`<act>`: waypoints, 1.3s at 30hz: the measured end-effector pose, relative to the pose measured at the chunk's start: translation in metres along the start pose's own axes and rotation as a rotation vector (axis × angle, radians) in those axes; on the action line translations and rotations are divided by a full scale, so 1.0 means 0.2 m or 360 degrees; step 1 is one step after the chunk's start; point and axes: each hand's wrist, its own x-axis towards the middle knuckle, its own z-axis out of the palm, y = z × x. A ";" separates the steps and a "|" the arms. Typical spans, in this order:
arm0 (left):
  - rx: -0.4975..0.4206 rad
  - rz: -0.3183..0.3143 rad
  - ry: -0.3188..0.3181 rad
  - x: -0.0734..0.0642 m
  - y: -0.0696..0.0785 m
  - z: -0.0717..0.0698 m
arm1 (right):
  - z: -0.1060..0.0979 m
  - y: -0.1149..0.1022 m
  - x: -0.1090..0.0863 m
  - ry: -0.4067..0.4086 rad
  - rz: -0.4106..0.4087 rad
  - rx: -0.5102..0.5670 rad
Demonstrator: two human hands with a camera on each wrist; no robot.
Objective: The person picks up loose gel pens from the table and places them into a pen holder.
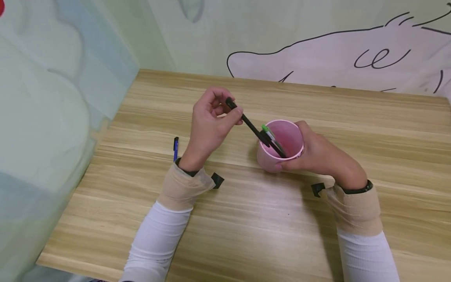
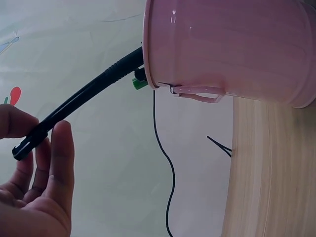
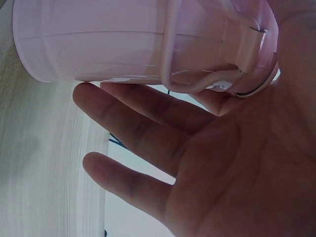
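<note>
My left hand (image 1: 213, 121) pinches a black pen (image 1: 248, 122) near its upper end, between thumb and fingers. The pen slants down to the right, and its lower end reaches the mouth of a pink bucket (image 1: 269, 161). Inside the bucket, a pen with a green end (image 1: 268, 131) leans against the near-left wall beside something black. With thumb at the near rim and other fingers behind, my right hand (image 1: 315, 150) grips the bucket. The right wrist view shows a small handle (image 3: 170, 49) on the bucket's side and two fingers stretched out below it.
On the wooden table (image 1: 246, 235), a blue pen (image 1: 175, 149) with a black end lies left of my left wrist, partly hidden by it. A wall with cartoon line drawings (image 1: 317, 55) stands behind the table, and another wall (image 1: 42, 117) is on the left.
</note>
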 end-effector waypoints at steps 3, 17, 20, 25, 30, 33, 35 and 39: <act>0.0029 0.0017 -0.0025 0.00 0.00 0.00 | 0.00 0.00 0.00 0.0000 -0.0001 -0.0010; 0.0081 0.0022 -0.0118 0.00 -0.01 0.01 | 0.00 0.00 0.01 -0.0011 -0.0001 -0.0021; 0.0136 0.0036 -0.0154 -0.01 -0.02 0.01 | 0.00 0.00 0.01 -0.0001 0.0004 -0.0010; 0.0271 0.0051 -0.0211 -0.02 -0.03 0.01 | 0.00 0.00 0.00 0.0016 0.0005 -0.0024; 0.0339 0.0040 -0.0269 -0.02 -0.03 0.02 | 0.00 0.01 0.00 0.0020 0.0008 -0.0038; 0.0376 0.0037 -0.0300 -0.02 -0.03 0.02 | 0.00 0.01 -0.01 0.0019 0.0020 -0.0047; 0.0406 0.0043 -0.0320 -0.02 -0.03 0.02 | 0.00 0.00 -0.01 0.0018 0.0024 -0.0044; 0.0475 0.0066 -0.0372 -0.02 -0.04 0.02 | 0.00 0.00 0.00 0.0018 0.0023 -0.0046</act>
